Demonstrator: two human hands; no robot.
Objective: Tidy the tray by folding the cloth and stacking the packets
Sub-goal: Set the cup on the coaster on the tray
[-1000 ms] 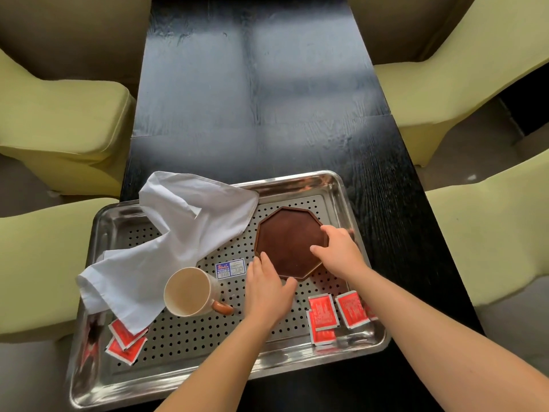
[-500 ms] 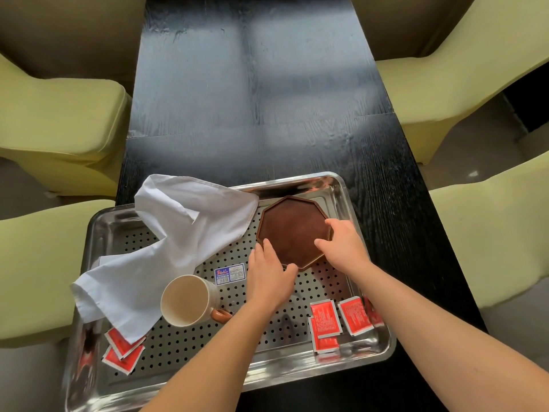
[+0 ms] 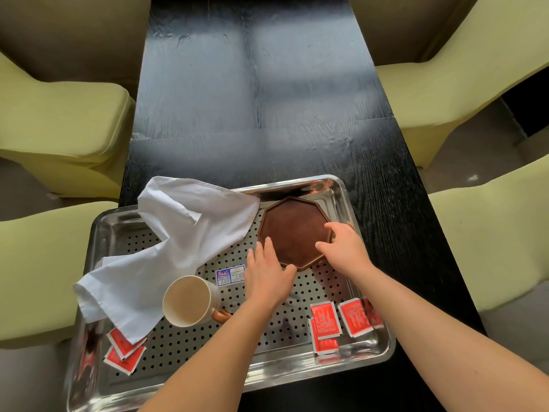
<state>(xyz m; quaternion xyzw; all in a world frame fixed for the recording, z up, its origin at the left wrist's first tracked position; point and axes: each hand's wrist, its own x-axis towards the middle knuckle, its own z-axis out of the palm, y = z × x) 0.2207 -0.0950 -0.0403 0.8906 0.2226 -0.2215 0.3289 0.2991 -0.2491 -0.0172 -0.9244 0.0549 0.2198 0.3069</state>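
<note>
white cloth [image 3: 166, 257] sprawls over the far-left corner of the tray [image 3: 190, 349] — probably limp, best pinched by its corners. red packets [image 3: 325, 322], likely light and slick, sit in both near corners. left hand [image 3: 267, 275] touches the octagonal plate [image 3: 291, 233] straight-fingered; right hand [image 3: 346, 248] curls round its rim.

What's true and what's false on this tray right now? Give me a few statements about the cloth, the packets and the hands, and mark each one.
1. The white cloth is folded into a neat square. False: it lies crumpled, hanging over the tray's left rim.
2. The left hand and right hand both touch the brown coaster. True.
3. The mug sits on the coaster. False: it is on the tray floor, beside the cloth.
4. The red packets lie in two separate groups. True.
</note>
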